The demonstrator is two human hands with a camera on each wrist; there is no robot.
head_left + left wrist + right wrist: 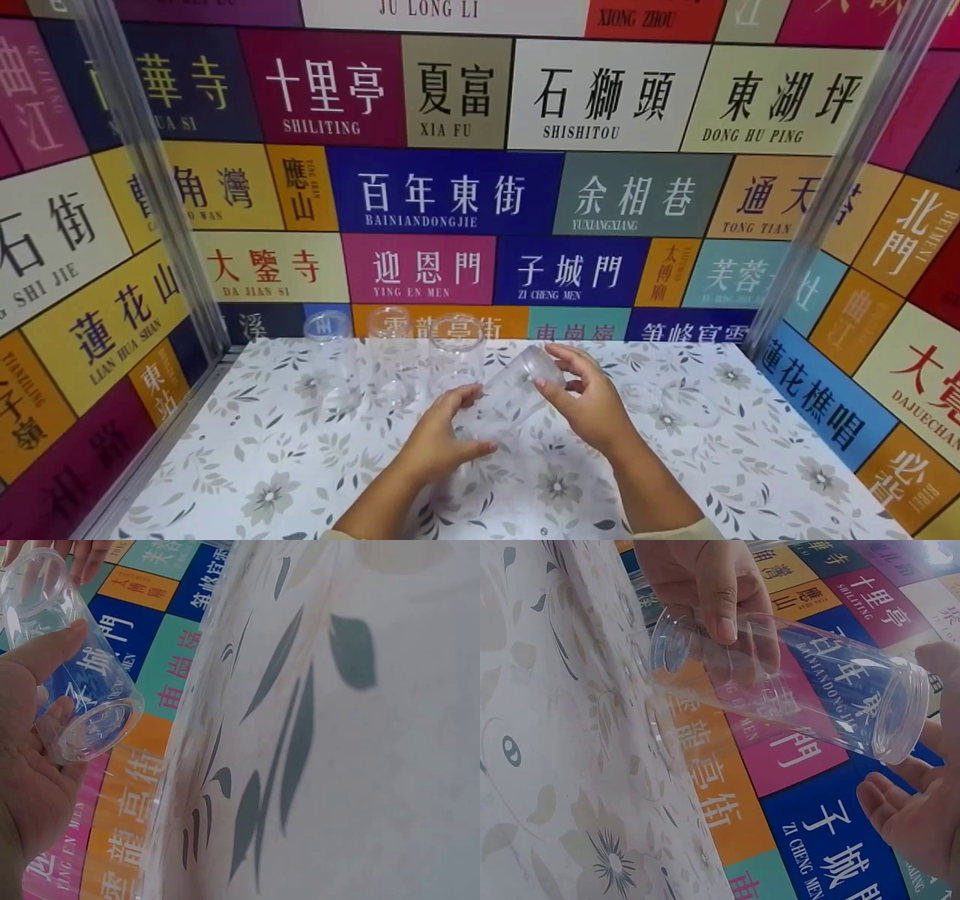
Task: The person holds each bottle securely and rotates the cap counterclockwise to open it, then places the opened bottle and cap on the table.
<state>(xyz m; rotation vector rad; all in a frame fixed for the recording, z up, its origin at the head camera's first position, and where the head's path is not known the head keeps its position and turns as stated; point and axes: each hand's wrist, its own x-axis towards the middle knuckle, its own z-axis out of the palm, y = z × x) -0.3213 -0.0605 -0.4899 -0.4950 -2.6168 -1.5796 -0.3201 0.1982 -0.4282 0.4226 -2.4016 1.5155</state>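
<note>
A clear plastic jar (510, 396) is held tilted above the table, its thick-ringed end up and to the right. My left hand (439, 439) grips the lower part of it, thumb on one side and fingers on the other. At the ringed end, my right hand (592, 401) holds the rim between thumb and fingers. In the left wrist view the round base of the jar (94, 701) faces the camera beside my left hand (34, 757). The right wrist view shows the jar's ringed end (904, 712) by my right hand (919, 799). Whether a lid sits there, I cannot tell.
Several clear containers stand at the back left: one far left (330, 364), one in the middle (390, 360), and a wider one (456, 360). A faint transparent round shape (694, 411) lies on the right of the flower-patterned table (300, 465). Colourful sign panels rise behind.
</note>
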